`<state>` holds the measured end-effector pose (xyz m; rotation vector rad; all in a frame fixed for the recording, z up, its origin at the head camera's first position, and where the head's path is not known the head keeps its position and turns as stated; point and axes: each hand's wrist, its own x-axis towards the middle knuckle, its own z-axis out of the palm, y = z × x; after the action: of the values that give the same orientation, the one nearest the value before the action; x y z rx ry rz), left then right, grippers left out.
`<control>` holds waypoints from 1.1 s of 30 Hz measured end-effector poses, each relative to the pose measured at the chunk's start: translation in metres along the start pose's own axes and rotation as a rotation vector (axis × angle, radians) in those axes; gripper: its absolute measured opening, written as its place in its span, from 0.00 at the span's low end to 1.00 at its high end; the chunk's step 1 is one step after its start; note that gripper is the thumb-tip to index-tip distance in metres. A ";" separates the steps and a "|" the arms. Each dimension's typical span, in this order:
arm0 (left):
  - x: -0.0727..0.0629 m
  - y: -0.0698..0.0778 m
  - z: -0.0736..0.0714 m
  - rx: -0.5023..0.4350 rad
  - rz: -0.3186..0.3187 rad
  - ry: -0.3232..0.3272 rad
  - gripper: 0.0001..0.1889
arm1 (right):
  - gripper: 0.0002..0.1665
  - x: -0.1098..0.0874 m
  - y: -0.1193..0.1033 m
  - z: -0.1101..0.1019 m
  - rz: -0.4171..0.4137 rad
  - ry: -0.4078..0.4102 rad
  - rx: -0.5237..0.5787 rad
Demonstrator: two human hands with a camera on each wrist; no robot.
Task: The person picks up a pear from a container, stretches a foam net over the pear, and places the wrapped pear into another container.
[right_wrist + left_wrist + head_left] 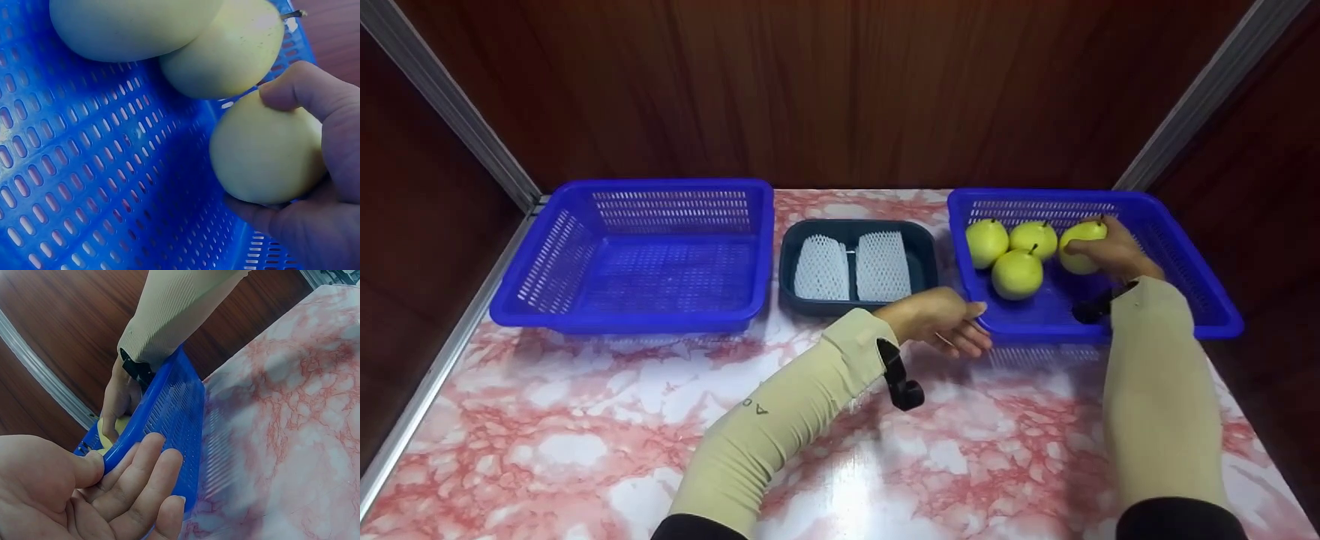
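My right hand grips a yellow-green pear inside the right blue basket, thumb on one side and fingers curled under the other. To the left of it, three more pears sit close together in the same basket. At that basket's near left corner is my left hand. Its thumb lies on the blue rim, and the fingers extend along the outer wall, so it holds the rim lightly. The right wrist view shows two neighbouring pears beside the gripped one.
Between the baskets stands a dark divided tray with two white foam net sleeves. Another blue basket is at the left. Wooden panels close off the back and sides of the marbled red-and-white table.
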<state>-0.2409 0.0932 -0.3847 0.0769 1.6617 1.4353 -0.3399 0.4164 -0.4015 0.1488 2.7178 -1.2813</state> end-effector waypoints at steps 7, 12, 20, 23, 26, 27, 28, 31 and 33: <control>0.001 0.000 0.002 0.014 -0.014 0.000 0.22 | 0.28 0.000 0.001 0.000 -0.003 0.113 0.034; 0.002 0.000 0.002 0.017 -0.016 0.002 0.22 | 0.25 0.000 0.001 0.000 -0.016 0.167 0.045; 0.001 0.001 0.002 0.038 -0.010 0.009 0.22 | 0.40 -0.001 -0.003 -0.004 0.019 0.149 0.004; 0.001 0.001 0.002 0.037 -0.010 0.003 0.22 | 0.44 -0.004 -0.004 -0.005 0.037 0.156 0.010; 0.001 0.001 0.003 0.041 -0.011 0.003 0.22 | 0.46 -0.008 -0.009 -0.008 0.063 0.155 0.034; 0.001 0.001 0.003 0.050 -0.009 0.004 0.22 | 0.43 -0.008 -0.011 -0.009 0.063 0.154 0.055; 0.001 0.001 0.003 0.059 -0.007 0.006 0.22 | 0.39 -0.009 -0.014 -0.011 0.065 0.154 0.076; 0.001 0.001 0.003 0.078 -0.003 0.014 0.22 | 0.25 -0.012 -0.025 -0.016 0.062 0.156 0.134; 0.001 0.000 0.003 0.080 -0.004 0.020 0.22 | 0.18 -0.013 -0.033 -0.018 0.050 0.169 0.167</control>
<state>-0.2402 0.0961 -0.3851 0.1049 1.7346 1.3704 -0.3336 0.4094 -0.3629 0.3554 2.7195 -1.5457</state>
